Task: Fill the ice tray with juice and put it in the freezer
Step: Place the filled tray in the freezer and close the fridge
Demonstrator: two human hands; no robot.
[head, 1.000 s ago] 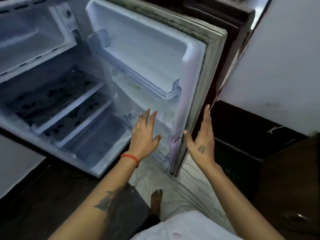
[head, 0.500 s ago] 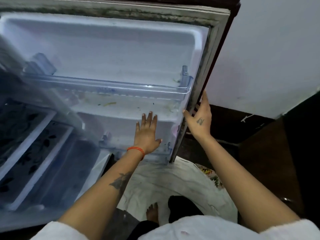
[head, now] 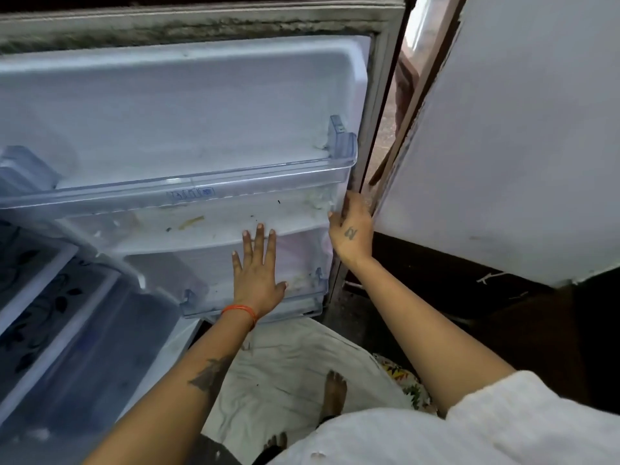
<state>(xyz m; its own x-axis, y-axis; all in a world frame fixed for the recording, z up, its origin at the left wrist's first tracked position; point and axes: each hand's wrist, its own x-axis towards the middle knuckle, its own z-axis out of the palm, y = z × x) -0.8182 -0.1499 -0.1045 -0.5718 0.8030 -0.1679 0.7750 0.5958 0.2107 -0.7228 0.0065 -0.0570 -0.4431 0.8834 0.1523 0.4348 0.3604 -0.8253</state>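
We judge closing step: left hand (head: 256, 280) flat, fingers spread, on white plastic fridge door (head: 188, 105); right hand (head: 350, 229) grips its edge at 3 o'clock. Next: swing it shut.

Dim, cool, bluish light fills the frame. The door liner (head: 188, 105) at upper centre is brightest; daylight shows through a gap at upper right. Lower right lies in deep shadow. Edges bow and details look soft.
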